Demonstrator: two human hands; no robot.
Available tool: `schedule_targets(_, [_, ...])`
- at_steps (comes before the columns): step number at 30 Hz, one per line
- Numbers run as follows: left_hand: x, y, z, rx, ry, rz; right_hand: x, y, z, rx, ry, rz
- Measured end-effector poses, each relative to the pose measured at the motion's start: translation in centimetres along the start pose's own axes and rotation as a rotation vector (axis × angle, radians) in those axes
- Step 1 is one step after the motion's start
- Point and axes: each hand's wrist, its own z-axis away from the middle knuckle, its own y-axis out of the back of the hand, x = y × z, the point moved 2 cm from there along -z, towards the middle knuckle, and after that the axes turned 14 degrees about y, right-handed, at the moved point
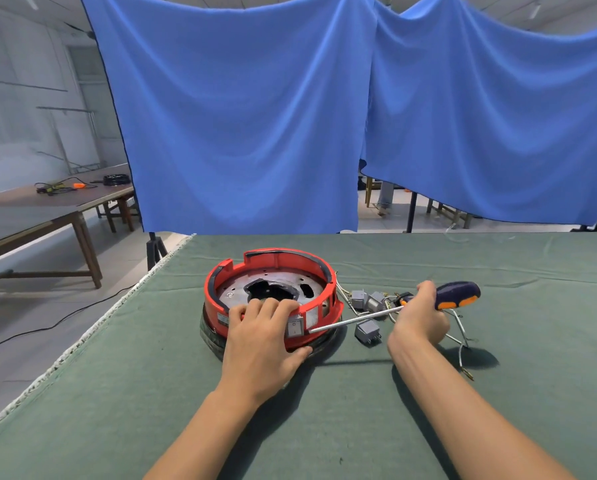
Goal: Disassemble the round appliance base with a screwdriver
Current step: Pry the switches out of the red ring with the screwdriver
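A round red appliance base (pixel 272 268) with a grey metal plate inside sits on the green table cloth (pixel 324 427). My left hand (pixel 265 337) grips its near rim, fingers curled over the top edge and thumb under the side. My right hand (pixel 421 317) holds a screwdriver (pixel 458 294) with a dark blue and orange handle. Its metal shaft runs left and its tip touches the base's near right wall beside a white rocker switch (pixel 295 326).
Several grey electrical parts (pixel 368 332) and loose wires (pixel 459 337) lie just right of the base. The table's left edge runs diagonally at the left. Blue cloth (pixel 255 116) hangs behind the table. A wooden table (pixel 47 209) stands far left.
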Motion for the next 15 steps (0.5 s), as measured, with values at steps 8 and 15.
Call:
schedule_targets(8, [0.1,0.0,-0.1,0.020,0.012,0.011,-0.9,-0.1,0.7,-0.018,0.006,0.005])
schedule_targets(15, [0.0,-0.2,-0.3,0.018,0.030,-0.006,-3.0,0.9,2.1,-0.084,0.140,-0.012])
